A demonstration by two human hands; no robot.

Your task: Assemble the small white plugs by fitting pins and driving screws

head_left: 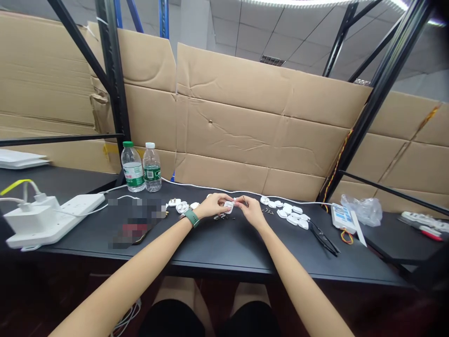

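Note:
My left hand [212, 206], with a green-banded watch on its wrist, is closed on a small rounded white plastic piece [228, 207] above the table. My right hand [253, 214] meets it from the right, thumb and finger pinched at the piece's edge. Whatever lies in that pinch is too small to make out. Under and beside the hands are small metal bits [221, 216], and more slim metal pins or screws [268, 211] lie to the right. White plug-like parts [182, 207] sit left of my left hand. Several white rounded pieces [293, 217] spread out beyond my right hand.
Two water bottles [133, 171] stand at the back left. A blurred dark phone-like object [136, 224] and a white power strip [75, 210] lie left. Folded black glasses [324, 239], a white-blue box [342, 217] and a plastic bag [363, 210] are right. Cardboard [245, 121] walls the back.

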